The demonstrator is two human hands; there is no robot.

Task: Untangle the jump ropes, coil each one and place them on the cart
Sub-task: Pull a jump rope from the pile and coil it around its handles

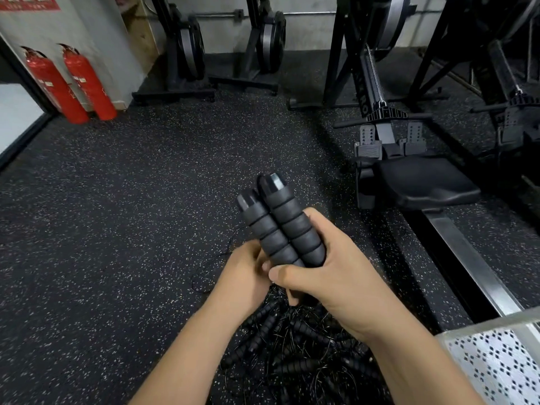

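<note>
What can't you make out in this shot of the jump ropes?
All head view.
Left hand: the handles and right hand hide its grip.
Rope pile: arms cover it, bottom edge cuts it; count unknown.
Cart: only a corner, cut by the right edge.
Loose cord: too thin to trace on the speckled floor.

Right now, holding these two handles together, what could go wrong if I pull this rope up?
The handles in your right hand sit right above the tangled pile; if their cord is caught there, pulling may tighten knots or drag other ropes along. A thin cord loop lies on the floor to your left and could snag underfoot.
</note>
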